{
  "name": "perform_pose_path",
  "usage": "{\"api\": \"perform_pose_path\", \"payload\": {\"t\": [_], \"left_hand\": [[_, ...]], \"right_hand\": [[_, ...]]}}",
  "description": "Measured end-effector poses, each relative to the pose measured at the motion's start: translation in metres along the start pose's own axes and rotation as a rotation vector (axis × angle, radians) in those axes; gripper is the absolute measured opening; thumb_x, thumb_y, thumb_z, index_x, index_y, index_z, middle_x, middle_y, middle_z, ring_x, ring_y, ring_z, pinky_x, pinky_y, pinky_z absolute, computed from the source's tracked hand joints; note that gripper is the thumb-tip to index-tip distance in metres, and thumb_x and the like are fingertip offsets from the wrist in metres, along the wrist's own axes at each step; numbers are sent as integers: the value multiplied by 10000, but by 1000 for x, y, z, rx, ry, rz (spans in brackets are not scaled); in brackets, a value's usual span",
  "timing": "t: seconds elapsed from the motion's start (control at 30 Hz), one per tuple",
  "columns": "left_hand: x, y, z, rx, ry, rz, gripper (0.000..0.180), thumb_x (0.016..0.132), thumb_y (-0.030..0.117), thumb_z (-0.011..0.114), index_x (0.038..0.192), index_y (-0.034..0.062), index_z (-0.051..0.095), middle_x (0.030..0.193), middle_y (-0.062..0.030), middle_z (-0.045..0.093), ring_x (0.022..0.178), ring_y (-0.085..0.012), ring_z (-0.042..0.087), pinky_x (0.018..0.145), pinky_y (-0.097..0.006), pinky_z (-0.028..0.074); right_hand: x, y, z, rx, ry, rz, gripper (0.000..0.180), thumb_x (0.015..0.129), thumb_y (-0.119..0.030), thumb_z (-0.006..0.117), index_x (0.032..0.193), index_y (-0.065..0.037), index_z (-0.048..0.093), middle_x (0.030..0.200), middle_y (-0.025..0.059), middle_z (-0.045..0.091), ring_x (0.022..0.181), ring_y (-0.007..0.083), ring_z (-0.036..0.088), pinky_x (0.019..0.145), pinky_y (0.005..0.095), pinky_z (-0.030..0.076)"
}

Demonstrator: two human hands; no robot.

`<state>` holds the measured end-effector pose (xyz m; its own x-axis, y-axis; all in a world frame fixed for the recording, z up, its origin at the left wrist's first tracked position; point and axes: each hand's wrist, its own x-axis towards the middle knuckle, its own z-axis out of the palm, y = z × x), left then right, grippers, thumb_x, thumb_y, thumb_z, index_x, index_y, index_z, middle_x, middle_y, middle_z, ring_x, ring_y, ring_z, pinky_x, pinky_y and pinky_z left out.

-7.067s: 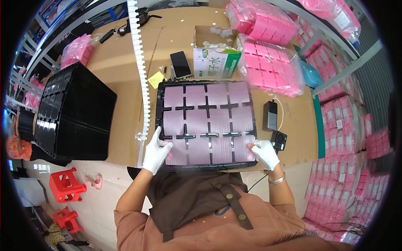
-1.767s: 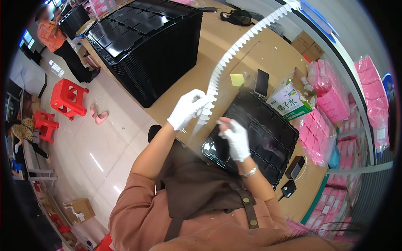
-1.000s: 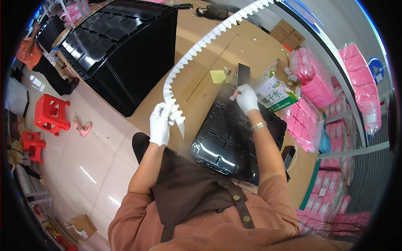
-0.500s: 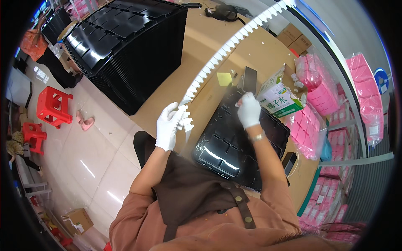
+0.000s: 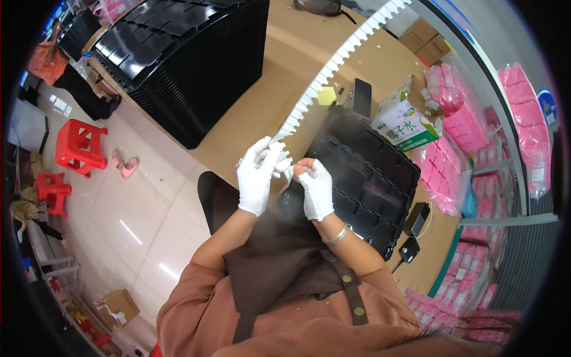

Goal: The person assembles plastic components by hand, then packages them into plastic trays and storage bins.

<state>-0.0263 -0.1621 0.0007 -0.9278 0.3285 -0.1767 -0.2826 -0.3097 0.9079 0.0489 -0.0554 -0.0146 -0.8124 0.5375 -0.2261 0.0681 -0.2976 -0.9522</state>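
Observation:
A long white strip with a toothed edge (image 5: 333, 70) arcs from the upper right down to my hands. My left hand (image 5: 257, 177), in a white glove, is closed around its lower part. Just right of it, my right hand (image 5: 316, 189), also gloved but with bare fingertips showing, pinches at the strip's lower end; the exact contact is partly hidden. Under and right of my right hand lies a glossy black moulded plastic tray (image 5: 375, 184) on the brown table (image 5: 238, 128).
A tall stack of black trays (image 5: 202, 77) stands at the back left. Beyond the tray are a phone (image 5: 362, 98), yellow notes (image 5: 326, 96) and an open carton (image 5: 404, 122). Pink wrapped packs (image 5: 443, 169) line the right. Red stools (image 5: 81, 149) and a person (image 5: 74, 83) are left.
My right hand has come left and nearer from above the black tray to the strip's end beside my left hand. My left hand has shifted slightly right, still holding the strip. The view has shifted slightly.

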Motion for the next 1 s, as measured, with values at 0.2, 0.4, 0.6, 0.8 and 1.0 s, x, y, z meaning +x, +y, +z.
{"api": "perform_pose_path", "payload": {"t": [0.2, 0.4, 0.6, 0.8, 1.0], "left_hand": [[-7, -10, -1, 22, 31, 145, 408, 915, 128, 599, 1263, -33, 459, 1008, -108, 638, 808, -120, 647, 592, -187, 472], [7, -13, -12, -230, 132, -77, 466, 908, 148, 625, 1280, -50, 426, 1027, -115, 608, 877, -163, 638, 630, -212, 483], [11, -16, -15, -190, 145, -54, 500, 893, 144, 646, 1288, -64, 419, 1045, -104, 590, 924, -155, 619, 674, -225, 513], [8, -15, -12, -152, 161, -64, 484, 894, 139, 643, 1282, -59, 431, 1071, -112, 589, 906, -151, 618, 673, -223, 510], [3, -14, -14, -127, 120, -39, 484, 902, 129, 628, 1297, -53, 414, 1070, -117, 588, 895, -146, 618, 649, -223, 504]], "right_hand": [[-4, 4, -4, 42, -40, 62, 125, 874, -117, 633, 930, -14, 591, 816, -3, 586, 771, 75, 533, 722, 205, 426], [-27, -33, -17, -411, -9, -360, 66, 792, -46, 637, 812, -17, 580, 957, 51, 565, 793, 133, 549, 750, 253, 435], [-29, 5, -51, -1144, -84, -392, 70, 654, -44, 685, 661, -72, 621, 840, 86, 612, 830, 287, 573, 719, 403, 449], [-26, 17, -44, -1335, -9, -520, 110, 630, -28, 667, 659, -82, 576, 774, 84, 572, 776, 287, 556, 675, 419, 422], [-46, 15, -54, -1225, -124, -633, 184, 593, -2, 675, 672, -85, 532, 786, 76, 556, 797, 280, 549, 674, 404, 412]]}}
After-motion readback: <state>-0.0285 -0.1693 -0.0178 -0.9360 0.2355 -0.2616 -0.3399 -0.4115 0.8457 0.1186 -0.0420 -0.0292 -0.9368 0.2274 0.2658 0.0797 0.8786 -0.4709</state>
